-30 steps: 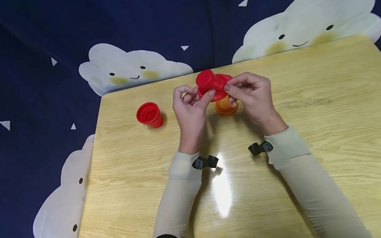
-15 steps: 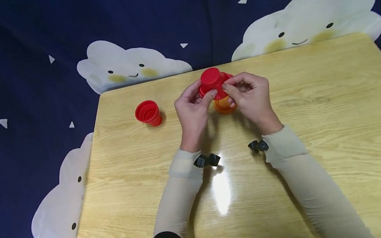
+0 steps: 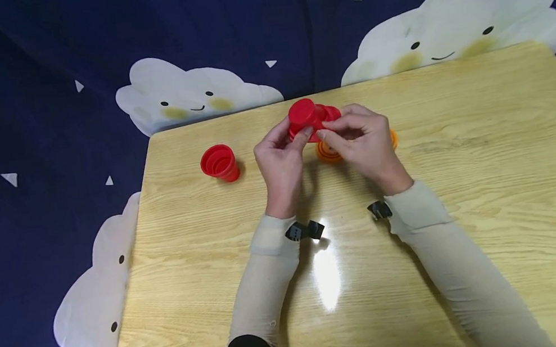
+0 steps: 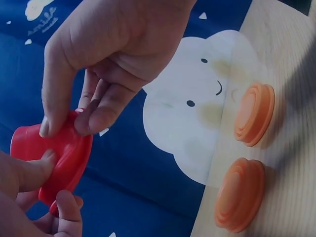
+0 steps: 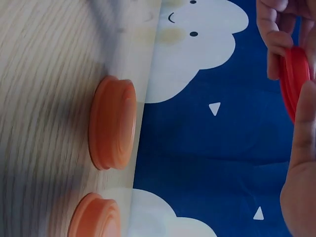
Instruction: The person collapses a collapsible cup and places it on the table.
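Note:
Above the back of the table, both hands hold a red collapsible cup (image 3: 304,113), its narrow end raised and its wide rim spread out behind. My left hand (image 3: 281,170) grips its left side, the thumb on the near face. The right hand (image 3: 369,144) pinches the near right part of the cup between thumb and index finger. In the left wrist view the red cup (image 4: 69,160) has fingers on both sides of its rim. The right wrist view shows only part of the red rim (image 5: 295,81).
Another red cup (image 3: 218,163) stands extended, mouth up, on the wooden table (image 3: 184,251) at the left. Two flattened orange cups (image 4: 254,116) (image 4: 240,195) lie at the back; in the head view the hands partly cover them. A dark cloud-patterned cloth (image 3: 222,26) borders the table.
The right hand's thumb and index finger have shifted left along the red cup. The cup's raised end has moved and tilted slightly. An orange edge now shows to the right of the right hand.

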The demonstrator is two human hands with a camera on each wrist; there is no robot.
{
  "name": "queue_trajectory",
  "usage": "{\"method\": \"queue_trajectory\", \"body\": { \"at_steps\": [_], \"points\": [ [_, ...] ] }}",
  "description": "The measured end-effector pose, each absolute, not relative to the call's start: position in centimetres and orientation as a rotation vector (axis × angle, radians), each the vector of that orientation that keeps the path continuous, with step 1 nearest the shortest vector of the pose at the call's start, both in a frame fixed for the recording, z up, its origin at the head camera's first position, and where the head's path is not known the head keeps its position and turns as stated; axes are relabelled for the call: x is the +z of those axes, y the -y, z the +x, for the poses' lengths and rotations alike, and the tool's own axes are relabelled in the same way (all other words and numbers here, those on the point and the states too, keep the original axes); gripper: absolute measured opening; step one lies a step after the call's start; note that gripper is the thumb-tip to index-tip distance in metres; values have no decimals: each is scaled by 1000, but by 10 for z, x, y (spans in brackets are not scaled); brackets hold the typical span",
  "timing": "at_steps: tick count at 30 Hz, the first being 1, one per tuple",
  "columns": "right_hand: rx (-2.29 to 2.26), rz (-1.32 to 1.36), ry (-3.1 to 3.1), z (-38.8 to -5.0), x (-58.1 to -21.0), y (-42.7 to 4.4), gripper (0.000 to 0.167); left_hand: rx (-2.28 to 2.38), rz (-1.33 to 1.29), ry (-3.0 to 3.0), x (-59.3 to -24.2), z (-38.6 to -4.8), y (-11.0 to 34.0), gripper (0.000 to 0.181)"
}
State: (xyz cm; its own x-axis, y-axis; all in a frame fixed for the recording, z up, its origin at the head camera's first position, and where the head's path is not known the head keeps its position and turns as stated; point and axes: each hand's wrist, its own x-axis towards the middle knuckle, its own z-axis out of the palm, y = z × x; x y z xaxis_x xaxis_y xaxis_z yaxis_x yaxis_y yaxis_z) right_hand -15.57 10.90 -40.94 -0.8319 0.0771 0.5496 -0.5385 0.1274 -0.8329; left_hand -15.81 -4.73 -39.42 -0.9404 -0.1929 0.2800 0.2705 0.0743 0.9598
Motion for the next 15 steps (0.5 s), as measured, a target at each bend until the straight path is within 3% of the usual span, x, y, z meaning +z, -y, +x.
{"method": "queue_trajectory", "body": {
  "at_steps": [15],
  "points": [
    [1492,290,2006,-152,-398,-98,4,-1905,-70,2009,-390,-158,42,29]
  ]
}}
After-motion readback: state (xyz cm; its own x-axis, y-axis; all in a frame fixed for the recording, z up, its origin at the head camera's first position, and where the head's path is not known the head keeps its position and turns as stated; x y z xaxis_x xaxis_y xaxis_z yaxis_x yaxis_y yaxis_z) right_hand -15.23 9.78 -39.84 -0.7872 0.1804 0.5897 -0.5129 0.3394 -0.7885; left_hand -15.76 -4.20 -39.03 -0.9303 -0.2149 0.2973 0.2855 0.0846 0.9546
